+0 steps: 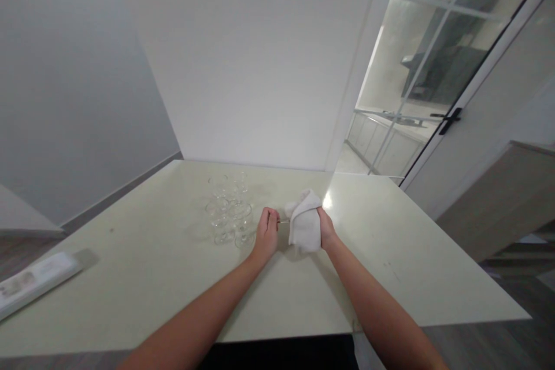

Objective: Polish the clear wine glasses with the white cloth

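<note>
My left hand (266, 235) is closed around the stem of a clear glass, only a thin bit of which shows between my hands. My right hand (325, 227) grips a white cloth (304, 223) that is wrapped around the rest of that glass and hides it. Both hands hover just above the pale table (151, 266), near its middle. Just left of my left hand stands a cluster of several clear stemmed glasses (228, 211), upright on the table.
A white flat box or remote-like object (32, 280) lies at the table's left edge. A white wall stands behind the table; a glass door with a black handle (448, 120) is at the right. A wooden counter (503, 196) sits far right.
</note>
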### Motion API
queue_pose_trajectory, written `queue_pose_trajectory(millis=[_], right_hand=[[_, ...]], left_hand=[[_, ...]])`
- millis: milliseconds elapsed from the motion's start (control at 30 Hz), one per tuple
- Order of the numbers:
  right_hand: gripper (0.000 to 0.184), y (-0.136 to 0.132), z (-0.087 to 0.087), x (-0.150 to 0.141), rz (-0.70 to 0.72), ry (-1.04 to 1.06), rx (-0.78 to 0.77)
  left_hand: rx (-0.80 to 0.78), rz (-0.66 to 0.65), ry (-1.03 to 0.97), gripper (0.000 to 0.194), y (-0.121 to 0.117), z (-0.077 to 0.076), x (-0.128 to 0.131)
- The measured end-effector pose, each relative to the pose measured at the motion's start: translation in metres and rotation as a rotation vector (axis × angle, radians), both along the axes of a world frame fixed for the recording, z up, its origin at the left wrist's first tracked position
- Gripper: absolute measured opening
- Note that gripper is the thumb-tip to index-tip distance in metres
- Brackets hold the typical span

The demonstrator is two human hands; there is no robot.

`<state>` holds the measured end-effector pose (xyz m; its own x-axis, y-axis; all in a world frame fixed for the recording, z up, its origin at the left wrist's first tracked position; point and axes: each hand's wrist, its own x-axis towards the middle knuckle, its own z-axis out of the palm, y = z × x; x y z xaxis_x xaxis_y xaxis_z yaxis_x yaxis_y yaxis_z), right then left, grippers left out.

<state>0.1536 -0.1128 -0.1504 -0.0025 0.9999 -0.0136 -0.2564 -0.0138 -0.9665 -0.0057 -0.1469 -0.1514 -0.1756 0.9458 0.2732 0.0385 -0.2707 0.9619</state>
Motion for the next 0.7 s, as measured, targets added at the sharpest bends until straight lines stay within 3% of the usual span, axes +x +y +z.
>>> queue_pose_trajectory(millis=[100, 200, 367, 500, 567, 700], right_hand=[[0.044, -0.005, 0.002, -0.004, 0.087, 0.109, -0.044], [0.034, -0.007, 0.001, 0.001, 0.222, 0.002, 0.051], [0.023, -0.004, 0.003, 0.021, 0.363, -0.234, 0.257], [0.025, 0.000, 0.003, 0.024, 0.306, -0.263, 0.292], [0.030, 0.001, 0.000, 0.023, 0.285, -0.268, 0.232], [0.043, -0.001, -0.005, 0.021, 0.388, -0.250, -0.066]], left_hand=[[-0.159, 0.010, -0.185, 0.040, 0.005, -0.005, 0.001], [-0.200, -0.014, -0.224, 0.041, 0.009, -0.007, 0.000], [-0.049, -0.082, -0.053, 0.040, 0.004, -0.002, -0.003], [0.090, -0.078, 0.061, 0.037, -0.002, 0.000, -0.004], [0.131, -0.067, 0.093, 0.036, -0.003, -0.001, -0.005], [0.164, -0.048, 0.120, 0.033, -0.005, 0.000, -0.006]])
